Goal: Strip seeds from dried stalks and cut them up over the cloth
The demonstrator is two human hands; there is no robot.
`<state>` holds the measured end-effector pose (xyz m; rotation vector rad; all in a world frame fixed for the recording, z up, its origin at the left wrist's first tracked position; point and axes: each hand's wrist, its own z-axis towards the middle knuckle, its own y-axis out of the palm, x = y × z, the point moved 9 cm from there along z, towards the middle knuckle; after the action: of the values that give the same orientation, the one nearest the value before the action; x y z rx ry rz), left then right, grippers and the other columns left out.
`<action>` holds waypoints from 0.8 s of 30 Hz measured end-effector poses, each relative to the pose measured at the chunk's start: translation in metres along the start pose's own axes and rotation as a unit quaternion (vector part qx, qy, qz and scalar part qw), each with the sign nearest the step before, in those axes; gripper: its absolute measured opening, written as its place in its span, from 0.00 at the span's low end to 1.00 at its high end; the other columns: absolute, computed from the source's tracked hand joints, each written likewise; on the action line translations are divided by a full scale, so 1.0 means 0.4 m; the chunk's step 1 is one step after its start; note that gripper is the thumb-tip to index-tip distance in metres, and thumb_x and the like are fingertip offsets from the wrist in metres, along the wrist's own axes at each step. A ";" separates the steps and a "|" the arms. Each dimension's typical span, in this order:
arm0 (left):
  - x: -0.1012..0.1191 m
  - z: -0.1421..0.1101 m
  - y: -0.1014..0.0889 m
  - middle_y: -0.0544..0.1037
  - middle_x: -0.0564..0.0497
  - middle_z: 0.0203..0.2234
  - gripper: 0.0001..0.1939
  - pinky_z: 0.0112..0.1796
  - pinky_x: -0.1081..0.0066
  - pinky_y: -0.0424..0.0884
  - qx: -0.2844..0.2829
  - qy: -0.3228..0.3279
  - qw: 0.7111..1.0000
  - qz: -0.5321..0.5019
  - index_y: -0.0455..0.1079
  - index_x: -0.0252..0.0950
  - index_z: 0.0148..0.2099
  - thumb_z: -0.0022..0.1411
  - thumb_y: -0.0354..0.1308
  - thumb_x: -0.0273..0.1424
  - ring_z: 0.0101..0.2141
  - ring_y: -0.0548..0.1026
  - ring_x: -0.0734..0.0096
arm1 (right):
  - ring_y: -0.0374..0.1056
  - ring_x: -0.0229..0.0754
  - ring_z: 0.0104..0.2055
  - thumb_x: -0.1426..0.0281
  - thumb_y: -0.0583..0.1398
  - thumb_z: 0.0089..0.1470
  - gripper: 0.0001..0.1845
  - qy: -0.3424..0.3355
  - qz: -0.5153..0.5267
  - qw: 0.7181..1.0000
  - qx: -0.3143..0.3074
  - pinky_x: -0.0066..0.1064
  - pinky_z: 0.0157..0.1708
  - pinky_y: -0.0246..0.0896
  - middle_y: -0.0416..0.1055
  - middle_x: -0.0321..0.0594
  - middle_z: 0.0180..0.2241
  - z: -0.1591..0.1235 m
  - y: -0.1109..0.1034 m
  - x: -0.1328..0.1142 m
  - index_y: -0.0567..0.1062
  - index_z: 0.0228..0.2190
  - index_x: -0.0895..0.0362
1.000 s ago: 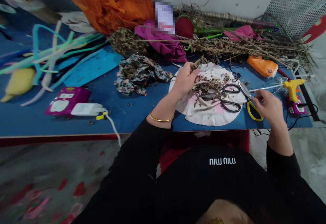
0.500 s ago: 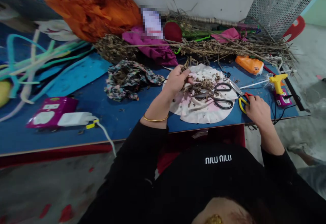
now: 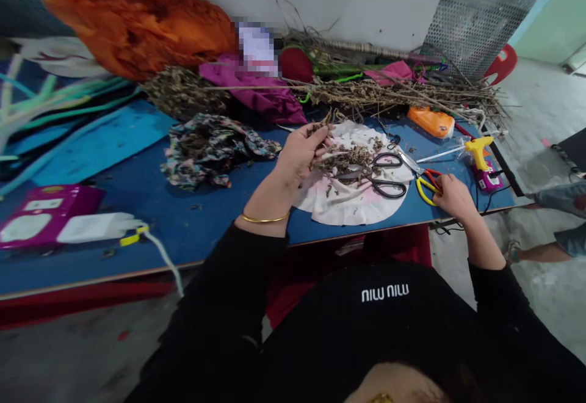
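My left hand [image 3: 300, 154] is closed on a tuft of brown dried plant [image 3: 326, 123], just above a round white cloth [image 3: 357, 209]. Crumbled dried leaves [image 3: 350, 154] lie scattered over the cloth. Black-handled scissors [image 3: 388, 188] rest on it, their blades among the leaves. At the cloth's right edge, my right hand [image 3: 453, 196] is wrapped round the handles of red-and-yellow scissors [image 3: 426, 193]. The metal blades of this pair point away to the upper left. My palm hides part of the grip.
A patterned cloth [image 3: 206, 152] with dried leaves lies left of my left hand. Dried stalks [image 3: 366, 94] run along the back. On the right are an orange packet [image 3: 430, 122] and a yellow glue gun [image 3: 479, 151]. A purple box [image 3: 50, 207] sits front left. Someone's leg [image 3: 544, 250] shows at right.
The view has shifted slightly to the right. My left hand has drawn back a little toward the cloth's left edge with the dried plant. My right hand stays on the red-and-yellow scissors.
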<state>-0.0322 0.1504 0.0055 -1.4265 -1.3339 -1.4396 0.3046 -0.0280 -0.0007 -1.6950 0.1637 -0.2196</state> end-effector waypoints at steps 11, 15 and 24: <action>-0.006 0.003 0.005 0.64 0.57 0.22 0.08 0.16 0.78 0.46 0.000 0.001 0.998 0.063 0.70 0.38 0.36 0.65 0.63 0.35 0.16 0.53 0.84 | 0.76 0.52 0.42 0.73 0.57 0.57 0.16 0.052 -0.072 0.996 0.009 0.35 0.32 0.57 0.77 0.55 0.47 -0.024 -0.025 -0.009 0.73 0.47 0.61; -0.003 0.005 -0.002 0.64 0.57 0.22 0.09 0.15 0.77 0.46 0.011 0.014 0.997 0.070 0.68 0.39 0.34 0.65 0.63 0.35 0.16 0.53 0.83 | 0.75 0.48 0.40 0.71 0.60 0.52 0.14 0.037 0.026 0.999 0.011 0.33 0.33 0.58 0.79 0.47 0.43 -0.049 -0.026 0.035 0.75 0.42 0.56; 0.001 0.012 -0.012 0.64 0.56 0.21 0.11 0.17 0.75 0.47 0.024 0.031 0.995 0.093 0.66 0.39 0.32 0.63 0.64 0.35 0.16 0.53 0.82 | 0.68 0.40 0.26 0.55 0.69 0.39 0.23 0.102 0.552 0.819 0.118 0.34 0.28 0.65 0.71 0.34 0.26 -0.017 -0.047 0.135 0.75 0.35 0.55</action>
<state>-0.0356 0.1562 0.0042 -1.4220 -1.1571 -1.3101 0.3552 -0.0447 0.0215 -1.0939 1.1873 0.4429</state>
